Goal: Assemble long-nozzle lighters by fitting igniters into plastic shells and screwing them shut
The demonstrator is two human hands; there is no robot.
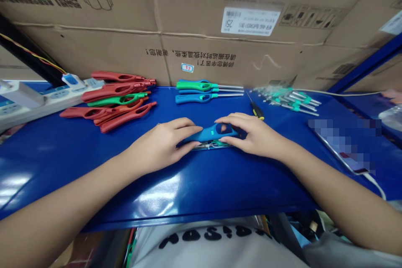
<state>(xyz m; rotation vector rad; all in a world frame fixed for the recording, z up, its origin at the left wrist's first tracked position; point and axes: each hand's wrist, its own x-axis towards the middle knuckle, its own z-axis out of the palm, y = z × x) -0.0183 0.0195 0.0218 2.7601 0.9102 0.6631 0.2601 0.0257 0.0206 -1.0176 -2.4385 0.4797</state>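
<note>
Both hands hold a blue lighter casing [205, 134] over the middle of the blue table. My left hand [171, 142] pinches its left end between thumb and fingers. On the right end, around the oval opening, the fingers and thumb of my right hand [254, 136] are closed. Along the casing's near side show thin inner parts [207, 145], wire-like and partly green; the casing and fingers hide much of them. Just beyond my right hand lies a black and yellow screwdriver [257, 111].
Several red, orange and green casings [116, 92] are heaped at the left, beside a white power strip [59, 96]. Several blue and green lighters with metal tubes [204, 88] lie at the back. Tubes with green parts [292, 99] and a phone [341, 146] lie right. Cardboard boxes [188, 16] stand behind.
</note>
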